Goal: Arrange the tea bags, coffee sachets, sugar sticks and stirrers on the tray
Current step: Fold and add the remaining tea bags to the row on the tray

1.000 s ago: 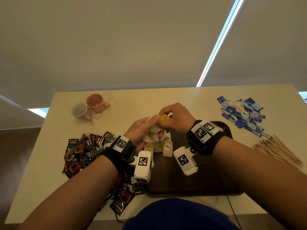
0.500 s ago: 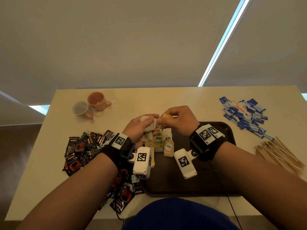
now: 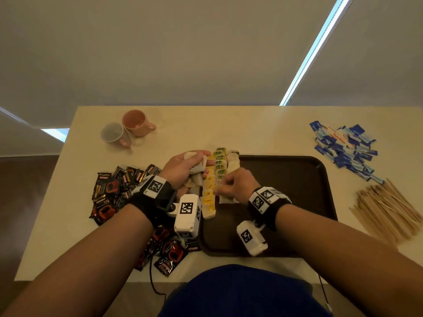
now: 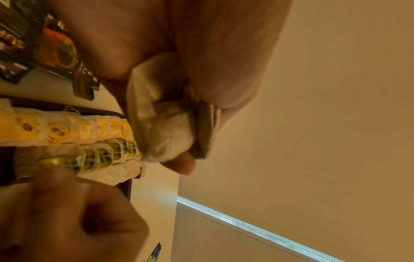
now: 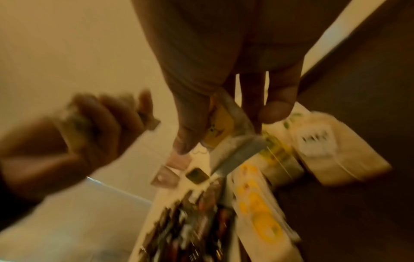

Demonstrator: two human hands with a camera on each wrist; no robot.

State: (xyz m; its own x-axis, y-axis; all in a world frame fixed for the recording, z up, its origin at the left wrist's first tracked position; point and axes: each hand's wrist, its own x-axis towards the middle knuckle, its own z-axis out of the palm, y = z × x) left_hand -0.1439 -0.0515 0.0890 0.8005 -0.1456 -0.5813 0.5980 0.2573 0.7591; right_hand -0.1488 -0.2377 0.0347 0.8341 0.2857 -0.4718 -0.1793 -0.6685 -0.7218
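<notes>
A dark brown tray (image 3: 297,179) lies in front of me. Along its left edge lie three rows of tea bags: yellow-tagged (image 3: 208,193), green-tagged (image 3: 220,165) and white-tagged (image 3: 233,161). My left hand (image 3: 180,168) hovers just left of the rows and grips a crumpled bunch of tea bags (image 4: 165,124). My right hand (image 3: 219,191) is low over the near end of the rows. There its thumb and fingers pinch a single yellow-tagged tea bag (image 5: 220,127). Coffee sachets (image 3: 112,193) are heaped to the left, sugar sticks (image 3: 343,149) at far right and wooden stirrers (image 3: 386,209) at right.
Two pink cups (image 3: 135,122) stand at the table's back left. The cream table (image 3: 251,129) ends at a near edge close to my body. A thin black cable (image 3: 152,280) hangs over that edge. Bare tray surface shows right of the tea bag rows.
Both hands have dropped from above the tray. The right hand came toward me, down to the rows, with one tea bag. The left hand still grips its bunch.
</notes>
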